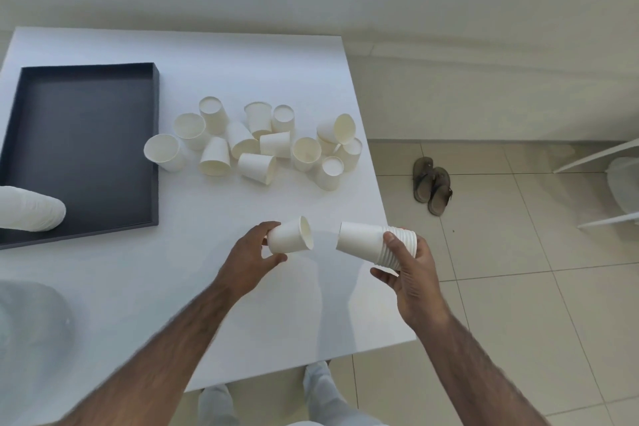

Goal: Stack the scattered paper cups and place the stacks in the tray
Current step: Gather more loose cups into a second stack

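Where the frame ends, tray cropped, lying stack cropped

The single white paper cup between the fingers of the left hand looks matt and smooth. The stack of white paper cups shows ridged rims under the thumb of the right hand. Beyond the fingers, the dark grey rectangular tray is matt.

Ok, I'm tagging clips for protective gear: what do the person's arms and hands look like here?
The left forearm and right forearm are bare and hairy, with no sleeves in view. The left hand and right hand are ungloved; no watch, bracelet or ring shows.
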`<state>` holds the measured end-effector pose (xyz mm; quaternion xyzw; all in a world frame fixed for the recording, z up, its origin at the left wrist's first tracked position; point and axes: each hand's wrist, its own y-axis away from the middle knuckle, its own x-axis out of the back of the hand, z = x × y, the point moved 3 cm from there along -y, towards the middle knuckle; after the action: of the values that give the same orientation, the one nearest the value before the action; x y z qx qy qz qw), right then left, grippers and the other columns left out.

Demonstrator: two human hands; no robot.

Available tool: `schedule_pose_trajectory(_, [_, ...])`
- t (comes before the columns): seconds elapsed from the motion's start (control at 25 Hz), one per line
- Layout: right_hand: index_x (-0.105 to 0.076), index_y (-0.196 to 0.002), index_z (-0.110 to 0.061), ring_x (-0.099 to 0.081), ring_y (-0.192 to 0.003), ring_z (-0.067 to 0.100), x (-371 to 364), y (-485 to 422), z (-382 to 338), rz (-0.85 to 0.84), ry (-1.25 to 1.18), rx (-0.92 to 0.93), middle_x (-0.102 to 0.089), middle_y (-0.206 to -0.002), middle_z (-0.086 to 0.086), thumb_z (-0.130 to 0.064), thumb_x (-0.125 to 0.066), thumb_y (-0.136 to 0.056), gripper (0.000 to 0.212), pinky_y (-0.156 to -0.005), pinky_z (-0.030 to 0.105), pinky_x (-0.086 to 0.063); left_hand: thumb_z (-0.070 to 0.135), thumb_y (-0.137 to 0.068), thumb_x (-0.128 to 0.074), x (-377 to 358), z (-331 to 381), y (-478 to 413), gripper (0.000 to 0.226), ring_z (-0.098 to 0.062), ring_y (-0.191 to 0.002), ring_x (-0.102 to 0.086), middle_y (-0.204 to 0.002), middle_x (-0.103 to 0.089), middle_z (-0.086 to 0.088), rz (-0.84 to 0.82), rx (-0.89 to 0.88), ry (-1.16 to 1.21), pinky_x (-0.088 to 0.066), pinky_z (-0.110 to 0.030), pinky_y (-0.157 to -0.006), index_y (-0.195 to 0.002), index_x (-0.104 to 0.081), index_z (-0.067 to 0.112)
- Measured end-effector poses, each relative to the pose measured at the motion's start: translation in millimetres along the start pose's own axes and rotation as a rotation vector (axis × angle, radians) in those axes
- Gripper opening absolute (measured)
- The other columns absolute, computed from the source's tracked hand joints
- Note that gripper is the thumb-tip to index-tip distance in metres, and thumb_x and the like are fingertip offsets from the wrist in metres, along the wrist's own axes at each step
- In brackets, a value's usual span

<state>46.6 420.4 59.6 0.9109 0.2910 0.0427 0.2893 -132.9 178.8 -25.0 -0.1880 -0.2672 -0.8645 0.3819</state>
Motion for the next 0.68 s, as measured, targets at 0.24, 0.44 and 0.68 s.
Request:
schedule_pose_trajectory(0.24, [-0.057,-0.132,-0.027,-0.069,-0.098,0.017,-51,12,-5,-0.190,0.071,0.022,-0.064,-0.118,0.001,-0.037,-0.086,-0.072,0.068,-0.070,0.037,-0.061,0.029,-0.081,-0.087,65,35,55,0.065,0.010,-0.112,-0.055,-0.122,-0.057,0.030,0.080,-0.103,-0.044,-0.047,-0.018,-0.092,-0.137,-0.054,0.038])
schedule_pose_trajectory(0.44, [-0.060,-0.130,-0.032,-0.073,-0.093,0.012,-99,26,3,-0.353,0.107,0.010,-0.066,-0.119,0.001,-0.044,-0.088,-0.067,0.070,-0.070,0.038,-0.061,0.038,-0.085,-0.082,94,55,68,0.065,-0.005,-0.120,-0.055,-0.122,-0.055,0.024,0.073,-0.105,-0.182,-0.054,-0.039,-0.093,-0.141,-0.048,0.043])
schedule_pose_trajectory(0.68, [-0.060,-0.132,-0.025,-0.067,-0.110,0.030,-105,22,14,-0.358,-0.023,-0.133,-0.065,-0.127,0.008,-0.038,-0.088,-0.072,0.067,-0.074,0.044,-0.061,0.036,-0.083,-0.086,89,53,47,0.085,0.008,-0.117,-0.051,-0.124,-0.055,0.033,-0.044,-0.149,-0.075,-0.044,-0.028,-0.104,-0.153,-0.040,0.048])
